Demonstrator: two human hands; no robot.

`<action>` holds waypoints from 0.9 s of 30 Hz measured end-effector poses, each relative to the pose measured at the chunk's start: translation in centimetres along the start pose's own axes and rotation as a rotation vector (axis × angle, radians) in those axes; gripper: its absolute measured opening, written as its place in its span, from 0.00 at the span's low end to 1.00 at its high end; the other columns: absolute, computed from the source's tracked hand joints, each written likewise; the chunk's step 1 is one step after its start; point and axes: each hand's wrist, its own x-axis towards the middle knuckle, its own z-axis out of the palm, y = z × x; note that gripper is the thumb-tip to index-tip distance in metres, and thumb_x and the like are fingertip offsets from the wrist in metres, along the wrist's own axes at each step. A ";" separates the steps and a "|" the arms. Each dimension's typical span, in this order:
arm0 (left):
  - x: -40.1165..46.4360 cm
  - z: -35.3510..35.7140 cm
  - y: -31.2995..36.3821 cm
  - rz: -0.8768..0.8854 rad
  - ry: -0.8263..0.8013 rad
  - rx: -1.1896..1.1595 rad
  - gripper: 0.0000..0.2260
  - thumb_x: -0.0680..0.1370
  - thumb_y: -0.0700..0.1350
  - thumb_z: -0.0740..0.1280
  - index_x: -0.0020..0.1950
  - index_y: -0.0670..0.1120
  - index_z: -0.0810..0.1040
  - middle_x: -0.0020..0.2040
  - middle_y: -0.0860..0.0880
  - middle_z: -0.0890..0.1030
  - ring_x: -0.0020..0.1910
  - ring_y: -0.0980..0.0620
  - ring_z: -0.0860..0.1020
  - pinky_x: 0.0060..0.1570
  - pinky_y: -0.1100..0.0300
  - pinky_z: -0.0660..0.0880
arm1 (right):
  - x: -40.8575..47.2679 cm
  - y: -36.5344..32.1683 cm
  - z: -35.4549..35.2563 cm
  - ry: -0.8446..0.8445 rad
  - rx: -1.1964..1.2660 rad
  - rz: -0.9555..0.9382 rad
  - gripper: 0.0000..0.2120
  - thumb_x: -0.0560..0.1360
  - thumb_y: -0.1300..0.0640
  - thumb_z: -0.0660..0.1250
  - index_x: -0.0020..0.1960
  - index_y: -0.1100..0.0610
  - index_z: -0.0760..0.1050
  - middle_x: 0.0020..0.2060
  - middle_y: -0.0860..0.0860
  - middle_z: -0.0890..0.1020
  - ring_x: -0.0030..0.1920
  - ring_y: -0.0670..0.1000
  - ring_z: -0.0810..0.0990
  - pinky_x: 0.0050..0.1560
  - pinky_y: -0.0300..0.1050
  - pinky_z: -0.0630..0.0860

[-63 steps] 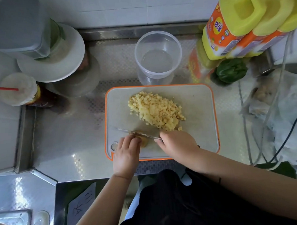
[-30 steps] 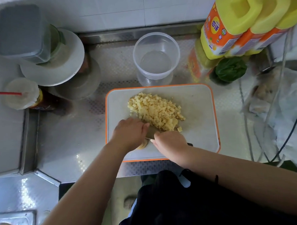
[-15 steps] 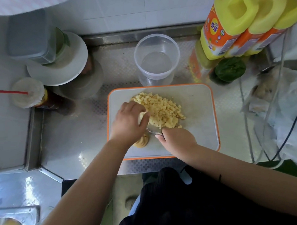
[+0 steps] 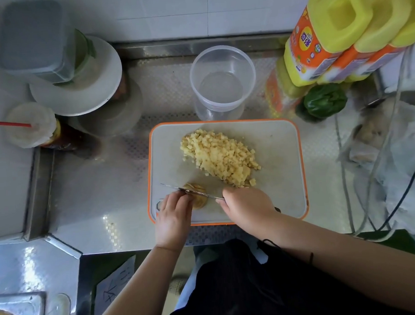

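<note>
A grey cutting board with an orange rim (image 4: 274, 140) lies on the steel counter. A heap of small yellow diced pieces (image 4: 219, 156) sits in its middle. Near the board's front left lies a brownish ginger piece (image 4: 199, 200). My left hand (image 4: 174, 214) holds that piece from the left with curled fingers. My right hand (image 4: 247, 204) grips the handle of a knife (image 4: 191, 190), whose thin blade lies across the top of the ginger piece, pointing left.
A clear plastic tub (image 4: 222, 81) stands behind the board. Yellow oil bottles (image 4: 339, 32) and a green pepper (image 4: 324, 102) are at the back right; bags and cables (image 4: 391, 149) at right. A plate stack (image 4: 84, 91) and a straw cup (image 4: 30, 124) stand at left.
My left hand pushed cut pieces up onto the heap, then came back to the front left and took hold of the ginger piece. The knife blade returned onto the piece.
</note>
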 end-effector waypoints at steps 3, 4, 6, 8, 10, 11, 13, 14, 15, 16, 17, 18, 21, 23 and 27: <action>-0.2 0.2 -0.1 -0.013 0.019 -0.023 0.10 0.78 0.43 0.64 0.46 0.40 0.83 0.48 0.43 0.81 0.46 0.42 0.77 0.47 0.57 0.70 | 0.0 -0.1 0.0 -0.003 0.008 -0.006 0.17 0.83 0.47 0.51 0.40 0.55 0.62 0.27 0.48 0.67 0.25 0.50 0.66 0.25 0.43 0.59; -0.2 0.2 0.0 -0.017 0.032 -0.032 0.10 0.78 0.43 0.64 0.46 0.40 0.83 0.48 0.43 0.81 0.46 0.43 0.77 0.48 0.58 0.69 | 0.0 -0.1 -0.1 -0.013 0.014 -0.004 0.17 0.83 0.47 0.51 0.40 0.55 0.62 0.27 0.49 0.67 0.25 0.50 0.66 0.25 0.43 0.59; -0.3 0.3 0.1 -0.024 0.059 -0.055 0.11 0.78 0.43 0.63 0.46 0.39 0.83 0.48 0.43 0.81 0.47 0.45 0.75 0.49 0.59 0.69 | 0.0 0.0 -0.1 -0.032 0.009 -0.008 0.17 0.83 0.47 0.51 0.40 0.55 0.62 0.27 0.49 0.67 0.25 0.50 0.65 0.24 0.43 0.58; -0.3 0.3 0.2 -0.030 0.068 -0.083 0.11 0.78 0.43 0.63 0.46 0.40 0.83 0.48 0.43 0.81 0.48 0.46 0.74 0.50 0.59 0.69 | 0.0 0.1 -0.1 -0.051 -0.012 -0.021 0.16 0.83 0.48 0.50 0.41 0.55 0.61 0.27 0.49 0.67 0.25 0.50 0.64 0.24 0.43 0.57; -0.4 0.5 0.0 -0.039 0.073 -0.104 0.11 0.78 0.44 0.64 0.46 0.40 0.84 0.48 0.43 0.81 0.48 0.47 0.74 0.50 0.60 0.69 | 0.3 0.0 0.0 -0.065 -0.029 -0.030 0.15 0.84 0.49 0.50 0.41 0.55 0.60 0.27 0.49 0.66 0.25 0.50 0.64 0.24 0.43 0.57; -0.3 0.6 -0.1 -0.048 0.074 -0.115 0.11 0.78 0.44 0.64 0.46 0.40 0.84 0.48 0.43 0.82 0.48 0.47 0.74 0.50 0.60 0.69 | 0.5 -0.1 -0.1 -0.070 -0.038 -0.029 0.14 0.84 0.50 0.51 0.42 0.56 0.60 0.28 0.48 0.66 0.25 0.49 0.64 0.24 0.42 0.57; -0.2 0.7 -0.3 -0.060 0.080 -0.132 0.10 0.78 0.44 0.65 0.46 0.40 0.84 0.48 0.44 0.82 0.48 0.47 0.74 0.51 0.60 0.69 | 1.1 -0.4 -0.2 -0.085 -0.058 -0.016 0.11 0.83 0.55 0.55 0.43 0.56 0.61 0.28 0.48 0.67 0.25 0.49 0.65 0.24 0.42 0.57; -0.3 0.7 -0.4 -0.062 0.088 -0.136 0.10 0.78 0.43 0.65 0.46 0.40 0.84 0.48 0.44 0.82 0.48 0.47 0.74 0.51 0.61 0.69 | 1.4 -0.6 -0.1 -0.091 -0.067 -0.006 0.09 0.82 0.58 0.58 0.43 0.56 0.62 0.28 0.48 0.67 0.25 0.48 0.65 0.23 0.41 0.57; -0.3 0.8 -0.4 -0.065 0.092 -0.139 0.10 0.78 0.43 0.65 0.46 0.40 0.84 0.48 0.44 0.82 0.48 0.47 0.74 0.52 0.61 0.69 | 1.8 -0.8 0.0 -0.099 -0.075 0.002 0.08 0.80 0.60 0.59 0.43 0.56 0.63 0.28 0.48 0.67 0.25 0.48 0.65 0.23 0.41 0.57; -0.4 0.8 -0.4 -0.067 0.094 -0.139 0.10 0.78 0.43 0.65 0.45 0.40 0.84 0.48 0.44 0.82 0.48 0.47 0.74 0.52 0.62 0.68 | 2.1 -0.9 0.2 -0.108 -0.076 0.010 0.07 0.79 0.62 0.60 0.44 0.56 0.64 0.28 0.48 0.67 0.25 0.48 0.65 0.23 0.41 0.56; -0.4 0.8 -0.4 -0.068 0.093 -0.141 0.10 0.77 0.43 0.66 0.45 0.40 0.84 0.47 0.44 0.82 0.48 0.47 0.74 0.53 0.63 0.68 | 2.3 -1.0 0.4 -0.117 -0.072 0.018 0.06 0.79 0.63 0.61 0.45 0.56 0.66 0.28 0.48 0.67 0.25 0.49 0.65 0.23 0.40 0.56; -0.4 0.9 -0.4 -0.067 0.096 -0.140 0.10 0.77 0.43 0.66 0.45 0.40 0.84 0.47 0.44 0.82 0.48 0.47 0.74 0.54 0.64 0.67 | 2.4 -1.0 0.6 -0.124 -0.067 0.021 0.03 0.79 0.63 0.61 0.47 0.57 0.68 0.28 0.49 0.67 0.25 0.49 0.65 0.23 0.40 0.56; -0.4 1.1 -0.6 -0.065 0.090 -0.129 0.09 0.77 0.42 0.66 0.46 0.40 0.84 0.48 0.43 0.81 0.48 0.46 0.74 0.56 0.67 0.65 | 2.8 -0.9 1.4 -0.134 -0.055 0.004 0.01 0.80 0.61 0.60 0.52 0.59 0.69 0.28 0.48 0.67 0.25 0.49 0.66 0.23 0.41 0.57; -0.5 1.1 -0.6 -0.060 0.091 -0.125 0.08 0.77 0.42 0.66 0.46 0.39 0.84 0.48 0.43 0.81 0.48 0.46 0.74 0.58 0.70 0.63 | 2.9 -0.7 2.0 -0.141 -0.042 0.003 0.04 0.81 0.59 0.58 0.53 0.60 0.69 0.27 0.49 0.67 0.25 0.49 0.66 0.24 0.41 0.58; -0.4 0.8 -0.1 -0.029 0.101 -0.104 0.07 0.77 0.42 0.66 0.46 0.41 0.83 0.47 0.44 0.81 0.47 0.47 0.74 0.52 0.61 0.70 | 2.5 -0.3 2.5 -0.098 -0.053 -0.036 0.06 0.82 0.58 0.55 0.52 0.59 0.68 0.26 0.49 0.66 0.24 0.49 0.65 0.23 0.42 0.58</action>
